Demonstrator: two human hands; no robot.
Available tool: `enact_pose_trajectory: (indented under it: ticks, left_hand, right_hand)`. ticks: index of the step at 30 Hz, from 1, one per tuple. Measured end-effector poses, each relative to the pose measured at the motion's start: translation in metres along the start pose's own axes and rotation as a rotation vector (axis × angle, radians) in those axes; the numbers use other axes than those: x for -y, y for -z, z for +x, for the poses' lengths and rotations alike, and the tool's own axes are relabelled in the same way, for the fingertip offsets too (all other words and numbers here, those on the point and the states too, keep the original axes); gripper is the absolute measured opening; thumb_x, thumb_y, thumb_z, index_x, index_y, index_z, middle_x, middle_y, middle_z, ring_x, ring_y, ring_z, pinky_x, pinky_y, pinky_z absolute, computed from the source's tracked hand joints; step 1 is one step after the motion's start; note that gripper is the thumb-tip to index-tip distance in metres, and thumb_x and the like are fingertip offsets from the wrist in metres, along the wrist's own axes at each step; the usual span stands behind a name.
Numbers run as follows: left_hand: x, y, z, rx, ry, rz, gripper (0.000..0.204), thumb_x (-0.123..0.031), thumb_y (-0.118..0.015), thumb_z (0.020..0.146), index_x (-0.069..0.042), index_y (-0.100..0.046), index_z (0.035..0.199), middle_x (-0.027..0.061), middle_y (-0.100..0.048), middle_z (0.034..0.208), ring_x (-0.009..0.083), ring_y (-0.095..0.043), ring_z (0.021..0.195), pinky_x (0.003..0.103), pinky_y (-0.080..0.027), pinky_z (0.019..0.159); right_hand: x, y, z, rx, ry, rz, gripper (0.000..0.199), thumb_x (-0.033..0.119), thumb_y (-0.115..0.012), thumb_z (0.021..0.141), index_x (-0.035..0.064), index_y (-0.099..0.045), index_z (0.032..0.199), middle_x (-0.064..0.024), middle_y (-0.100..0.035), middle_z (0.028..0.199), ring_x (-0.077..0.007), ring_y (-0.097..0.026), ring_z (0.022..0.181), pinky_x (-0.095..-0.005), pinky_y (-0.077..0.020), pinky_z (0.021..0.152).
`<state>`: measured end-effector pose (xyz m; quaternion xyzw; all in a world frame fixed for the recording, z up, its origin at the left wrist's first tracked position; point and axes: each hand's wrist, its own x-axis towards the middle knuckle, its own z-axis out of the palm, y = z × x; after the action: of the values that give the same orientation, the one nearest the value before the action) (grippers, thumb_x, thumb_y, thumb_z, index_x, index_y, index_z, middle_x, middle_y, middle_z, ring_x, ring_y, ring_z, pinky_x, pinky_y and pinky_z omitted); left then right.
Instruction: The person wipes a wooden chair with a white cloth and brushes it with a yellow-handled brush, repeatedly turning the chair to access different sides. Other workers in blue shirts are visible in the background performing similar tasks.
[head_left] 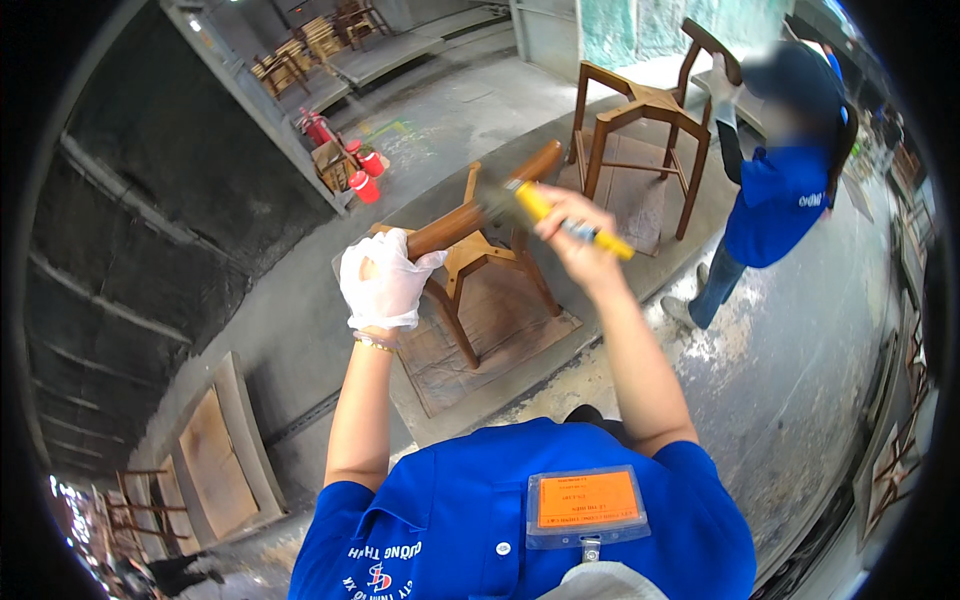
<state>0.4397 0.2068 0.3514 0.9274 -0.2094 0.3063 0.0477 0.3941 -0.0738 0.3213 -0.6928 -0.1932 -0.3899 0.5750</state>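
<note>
Concrete workshop floor [450, 110], grey and stained, with worn brown mats laid on it. On the nearer mat [490, 340] stands a wooden chair frame [480, 255], brown, seat open, legs splayed toward the mat's edges. Left hand [385, 280], in a white glove, is clenched around one end of the frame's curved top rail [480, 205]; the rail runs up and right from that grip, rounded and dark-stained. Right hand [580, 240], bare, is closed on a yellow-handled brush [545, 210] whose head sits against the rail near its middle; the handle sticks out past the fingers toward the right. Judging by build, the frame is stiff solid wood, moderately heavy, not fragile; the rail looks smooth and may be slick where finish is wet, so the gloved hold at the rail's end seems the safe place, and the legs or seat rails would also take a firm grasp. The brush looks light and easy to turn in the fingers. On a farther mat [640, 200] stands a second chair frame [640, 130], upright, with another person in a blue shirt [775, 190] beside it, a gloved hand on its back. Red extinguishers [345, 150] stand at the foot of the left wall. More frames are stacked far back.
</note>
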Motion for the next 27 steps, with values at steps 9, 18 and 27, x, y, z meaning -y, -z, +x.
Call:
enact_pose_trajectory:
  ticks: [9, 18, 27]
  left_hand:
    - [-0.011, -0.007, 0.014, -0.018, 0.0, 0.007, 0.05, -0.055, -0.089, 0.073, -0.012, -0.068, 0.082, 0.0094, -0.068, 0.077, 0.0325, -0.066, 0.076, 0.045, -0.05, 0.073]
    - [-0.019, -0.006, 0.022, -0.098, -0.023, -0.027, 0.046, -0.049, -0.092, 0.072, -0.011, -0.069, 0.085, 0.0096, -0.067, 0.077, 0.0331, -0.065, 0.076, 0.045, -0.049, 0.075]
    - [-0.028, -0.005, 0.032, -0.097, -0.012, -0.024, 0.047, -0.047, -0.094, 0.069, -0.011, -0.069, 0.086, 0.0081, -0.065, 0.076, 0.0329, -0.063, 0.075, 0.046, -0.048, 0.075]
  right_hand:
    - [-0.033, 0.035, 0.0, 0.071, 0.039, -0.021, 0.016, -0.01, -0.074, 0.082, 0.0032, -0.068, 0.076, -0.0191, -0.077, 0.125, -0.028, -0.074, 0.116, -0.0369, -0.0577, 0.099]
    - [-0.036, 0.053, 0.022, 0.233, 0.136, -0.204, 0.017, -0.01, -0.07, 0.079, 0.0049, -0.067, 0.073, -0.0212, -0.075, 0.126, -0.0314, -0.072, 0.124, -0.0387, -0.0583, 0.099]
    - [-0.042, 0.07, 0.036, 0.332, 0.161, -0.083, 0.02, -0.014, -0.063, 0.075, 0.0058, -0.067, 0.075, -0.019, -0.075, 0.129, -0.0356, -0.073, 0.123, -0.0369, -0.0576, 0.101]
